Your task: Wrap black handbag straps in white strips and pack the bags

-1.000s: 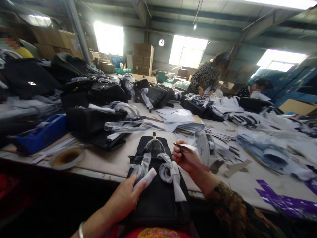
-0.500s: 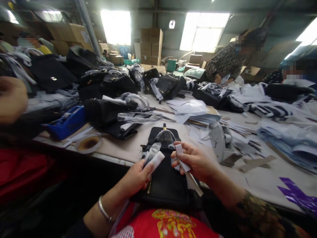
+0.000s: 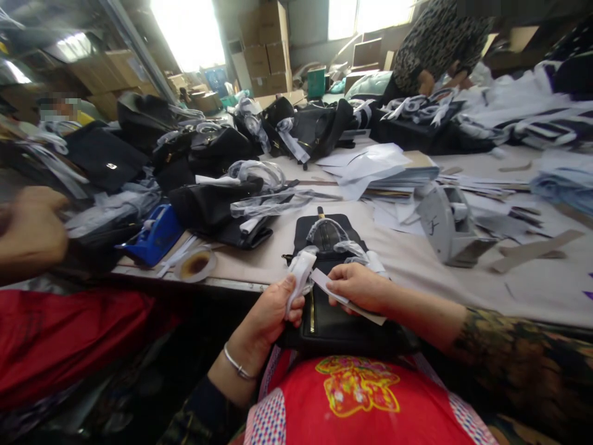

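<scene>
A black leather bag (image 3: 343,318) lies flat at the table's near edge, its handle wrapped in clear plastic film (image 3: 331,233). My left hand (image 3: 273,309) is closed round a white-wrapped strap end (image 3: 300,272) at the bag's left side. My right hand (image 3: 359,287) pinches a thin white and tan paper strip (image 3: 345,300) just above the bag, close to the left hand.
Black bags (image 3: 210,204) with wrapped handles pile up at the left and back. A blue tape dispenser (image 3: 155,238) and a tape roll (image 3: 194,264) sit near the edge. A grey tape dispenser (image 3: 445,225) and paper stacks (image 3: 393,173) lie right. Another person's hand (image 3: 28,228) shows left; a co-worker (image 3: 440,43) stands behind.
The view has tilted downward. My two hands have come closer together over the bag, and the right hand has brought the strip down beside the wrapped strap end.
</scene>
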{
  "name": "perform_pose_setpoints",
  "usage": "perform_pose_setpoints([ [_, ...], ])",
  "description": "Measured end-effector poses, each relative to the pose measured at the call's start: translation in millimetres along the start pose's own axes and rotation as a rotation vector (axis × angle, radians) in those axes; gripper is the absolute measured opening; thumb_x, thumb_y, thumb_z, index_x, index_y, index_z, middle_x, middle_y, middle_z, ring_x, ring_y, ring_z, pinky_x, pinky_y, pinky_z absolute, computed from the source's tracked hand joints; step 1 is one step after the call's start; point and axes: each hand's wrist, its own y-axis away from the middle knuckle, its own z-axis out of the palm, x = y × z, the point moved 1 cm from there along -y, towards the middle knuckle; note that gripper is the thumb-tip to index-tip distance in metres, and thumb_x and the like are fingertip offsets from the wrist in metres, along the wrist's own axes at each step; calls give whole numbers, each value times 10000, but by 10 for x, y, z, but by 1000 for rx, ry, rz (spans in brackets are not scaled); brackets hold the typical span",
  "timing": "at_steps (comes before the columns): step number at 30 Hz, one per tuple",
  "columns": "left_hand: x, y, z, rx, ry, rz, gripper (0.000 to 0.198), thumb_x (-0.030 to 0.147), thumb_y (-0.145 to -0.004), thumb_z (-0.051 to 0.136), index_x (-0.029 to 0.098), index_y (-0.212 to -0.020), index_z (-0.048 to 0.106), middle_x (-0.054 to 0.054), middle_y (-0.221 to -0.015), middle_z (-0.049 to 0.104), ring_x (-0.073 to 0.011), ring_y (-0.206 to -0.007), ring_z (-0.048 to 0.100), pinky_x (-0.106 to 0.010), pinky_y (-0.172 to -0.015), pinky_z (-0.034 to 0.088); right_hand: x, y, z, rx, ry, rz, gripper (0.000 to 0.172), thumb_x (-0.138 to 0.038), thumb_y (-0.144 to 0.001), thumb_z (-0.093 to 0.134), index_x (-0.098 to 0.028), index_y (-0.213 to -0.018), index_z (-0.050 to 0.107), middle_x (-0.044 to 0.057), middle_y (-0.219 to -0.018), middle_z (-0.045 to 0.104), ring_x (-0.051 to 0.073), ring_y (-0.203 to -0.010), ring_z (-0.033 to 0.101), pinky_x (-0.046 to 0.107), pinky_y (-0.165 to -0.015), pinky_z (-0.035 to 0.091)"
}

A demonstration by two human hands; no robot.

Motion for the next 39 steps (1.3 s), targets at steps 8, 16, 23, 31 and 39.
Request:
perform_pose_setpoints([
  [8,-68,49,58,82,-155,110,529,683,-863,602,171,-967,521,72,-600,480,-44,-382,387,-194,-397,295,1,-136,76,149,381,-120,118,-271,-765,682,-199,-675,707,-10,-530,637,149,-520,568,241,-483,374],
  [16,-68,141,141,228,-529,278,449,621,-928,518,173,-899,551,16,-588,561,-123,-417,511,-242,-429,336,-44,-161,86,-23,326,-247,293,-447,-792,653,-186,-824,782,18,-795,753,222,-746,650,316,-718,481],
  [23,-79,176,103,334,-691,455,321,496,-925,573,201,-798,573,-32,-618,569,-182,-526,528,-292,-542,316,77,-192,212,-117,-187,-32,172,-301,-598,768,-160,-668,700,-5,-584,597,120,-538,489,256,-553,401],
  [31,-104,198,130,256,-1163,399,350,423,-1000,391,142,-1054,595,-122,-815,656,-297,-745,695,-339,-624,484,100,-56,472,-62,-615,250,282,-347,-616,888,-155,-734,719,32,-651,689,169,-610,638,266,-601,527],
  [39,-80,199,119,267,-1149,351,504,518,-985,451,90,-1220,575,-157,-965,733,-319,-878,726,-361,-716,553,80,-216,769,293,-796,166,176,-163,-604,823,-129,-727,702,21,-651,716,139,-551,655,199,-498,528],
])
